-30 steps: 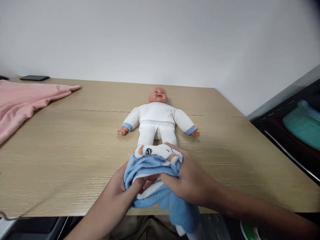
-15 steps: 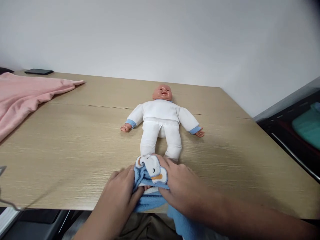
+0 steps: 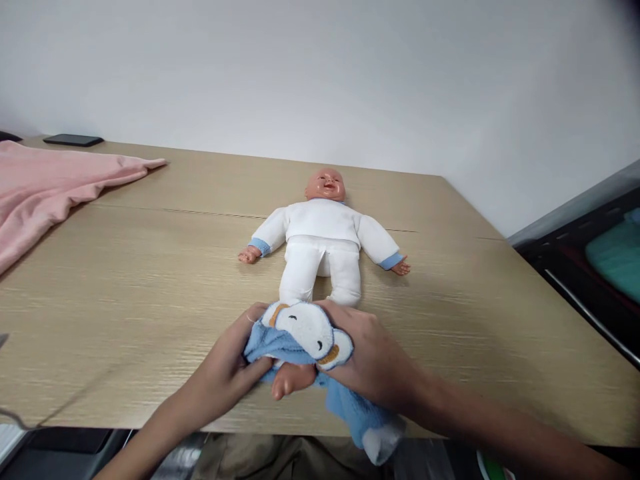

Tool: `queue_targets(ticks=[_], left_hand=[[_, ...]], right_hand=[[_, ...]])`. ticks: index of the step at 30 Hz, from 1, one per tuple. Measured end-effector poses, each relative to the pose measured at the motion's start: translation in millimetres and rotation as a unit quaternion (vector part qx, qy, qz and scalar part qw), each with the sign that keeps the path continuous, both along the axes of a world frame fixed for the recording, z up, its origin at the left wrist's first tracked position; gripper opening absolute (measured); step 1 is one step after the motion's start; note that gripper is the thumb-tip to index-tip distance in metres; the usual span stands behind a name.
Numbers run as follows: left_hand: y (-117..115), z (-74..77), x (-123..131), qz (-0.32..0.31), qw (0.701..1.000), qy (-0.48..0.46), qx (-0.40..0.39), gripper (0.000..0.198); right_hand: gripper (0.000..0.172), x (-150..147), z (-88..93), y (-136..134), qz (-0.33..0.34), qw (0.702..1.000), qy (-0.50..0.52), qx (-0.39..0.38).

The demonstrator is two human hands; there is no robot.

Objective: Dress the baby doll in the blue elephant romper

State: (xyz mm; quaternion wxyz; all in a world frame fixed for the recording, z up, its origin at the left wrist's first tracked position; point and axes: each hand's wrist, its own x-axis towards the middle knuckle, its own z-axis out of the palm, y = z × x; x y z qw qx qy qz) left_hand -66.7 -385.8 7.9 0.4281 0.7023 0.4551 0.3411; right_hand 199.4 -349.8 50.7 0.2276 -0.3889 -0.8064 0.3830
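Note:
A baby doll (image 3: 324,223) in a white top with blue cuffs lies on its back, head away from me. Blue terry pants (image 3: 277,343) with a white animal-face patch (image 3: 305,327) are bunched around its lower legs. My left hand (image 3: 247,350) is closed on the left side of the pants, thumb inside the edge. My right hand (image 3: 363,350) grips the other side, beside the patch. Between my hands a bare doll foot (image 3: 294,380) sticks out toward me. The other foot is hidden. One pant leg with a white end (image 3: 377,433) hangs over the table's front edge.
A pink cloth (image 3: 65,190) lies at the left of the wooden table (image 3: 165,300). Behind it, near the wall, is a dark flat phone-like object (image 3: 73,140). Off the right edge stands a black container (image 3: 575,260) holding teal material (image 3: 617,257).
My hands have pulled the pants wider and up toward the doll. The foot now shows more fully, the patch is spread flatter, and more of the hanging pant leg is visible.

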Motion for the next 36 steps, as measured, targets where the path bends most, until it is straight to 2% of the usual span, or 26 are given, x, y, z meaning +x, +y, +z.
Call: queue_targets(ticks=[3,5,10,14,18,20,22,23,26,28,30,32,34,36], left_hand=[[20,5.9,-11,-0.04,0.999,0.019,-0.023,0.024],[34,8.8,-16,-0.066,0.997,0.014,-0.041,0.024],[65,9.0,-21,-0.118,0.987,-0.021,-0.11,0.038],[83,8.2,-17,-0.15,0.974,-0.052,-0.163,0.06],[91,9.1,-18,-0.149,0.97,-0.058,-0.181,0.06],[92,8.6,-22,-0.134,0.974,-0.054,-0.175,0.06],[93,7.1,-29,-0.131,0.976,-0.052,-0.168,0.062],[94,6.1,-32,-0.135,0.976,-0.05,-0.161,0.065],[99,3.7,-40,-0.156,0.981,-0.037,-0.11,0.076],[103,4.8,-43,-0.163,0.986,-0.014,-0.043,0.077],[106,11.0,-41,-0.152,0.988,0.016,0.035,0.075],[104,24.8,-33,-0.128,0.987,0.042,0.09,0.072],[100,45.4,-20,-0.118,0.986,0.044,0.106,0.077],[96,68.2,-1,-0.141,0.986,0.034,0.086,0.085]], right_hand=[[0.026,0,-1.5,17,0.036,0.995,0.031,0.085],[0.021,3,-2.4,32,0.072,0.99,0.061,0.107],[0.044,11,-0.1,65,0.16,0.982,0.08,0.059],[0.057,11,6.6,80,0.19,0.981,0.048,-0.006],[0.064,11,15.2,86,0.233,0.971,0.036,-0.031],[0.055,14,19.1,84,0.225,0.974,0.022,-0.021],[0.034,19,22.6,77,0.18,0.984,-0.014,0.013],[0.03,23,24.5,73,0.149,0.988,-0.039,0.034],[0.04,35,31.4,59,0.082,0.987,-0.109,0.082],[0.041,41,35.7,52,0.087,0.988,-0.096,0.086],[0.04,45,37.2,47,0.105,0.991,-0.04,0.071],[0.04,45,35.2,44,0.093,0.994,0.01,0.062],[0.04,43,31.1,43,0.063,0.995,0.031,0.066],[0.041,39,28.1,42,0.043,0.995,0.044,0.081]])
